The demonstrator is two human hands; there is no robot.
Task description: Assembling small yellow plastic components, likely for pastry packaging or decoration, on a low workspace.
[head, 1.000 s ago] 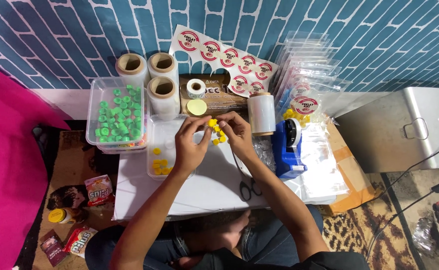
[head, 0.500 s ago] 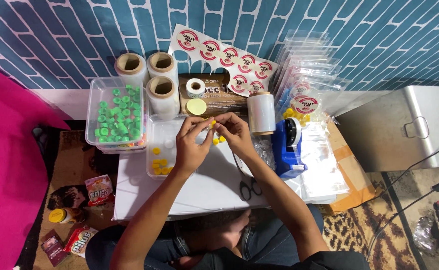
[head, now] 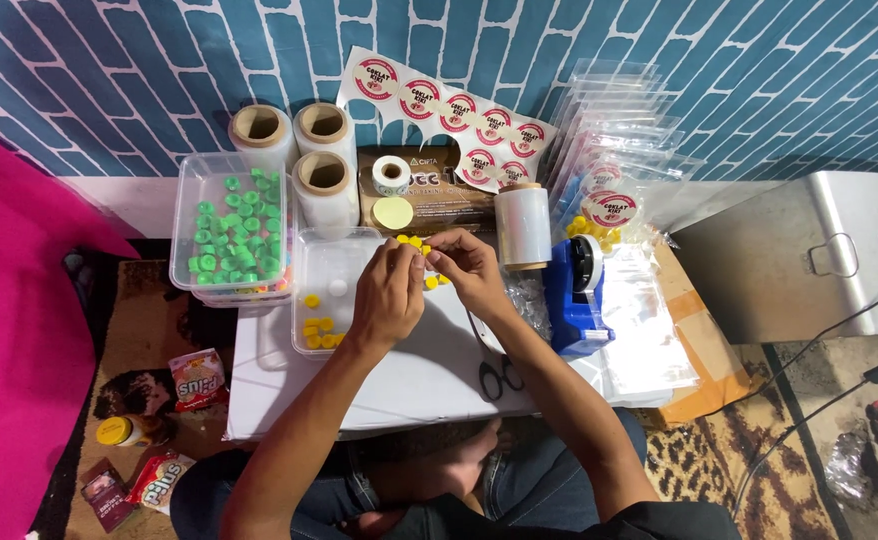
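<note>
My left hand (head: pixel 389 292) and my right hand (head: pixel 471 270) meet over the white board (head: pixel 399 370), fingertips pinched together on a row of small yellow caps (head: pixel 415 243). A few more yellow caps (head: pixel 436 281) lie on the board just under my right hand. A clear tray (head: pixel 327 262) with several yellow caps (head: pixel 316 333) sits just left of my left hand. Black scissors (head: pixel 500 377) lie by my right forearm.
A clear box of green caps (head: pixel 234 235) stands at the left, with three film rolls (head: pixel 304 150) behind it. A sticker sheet (head: pixel 454 110), clear pouches (head: pixel 614 150), a film roll (head: pixel 523 225) and a blue tape dispenser (head: pixel 577 295) lie right. Snack packets (head: pixel 197 378) rest on the floor.
Both hands stay at the same spot over the board. The fingers have shifted slightly on the yellow caps, drawing them closer between the two hands.
</note>
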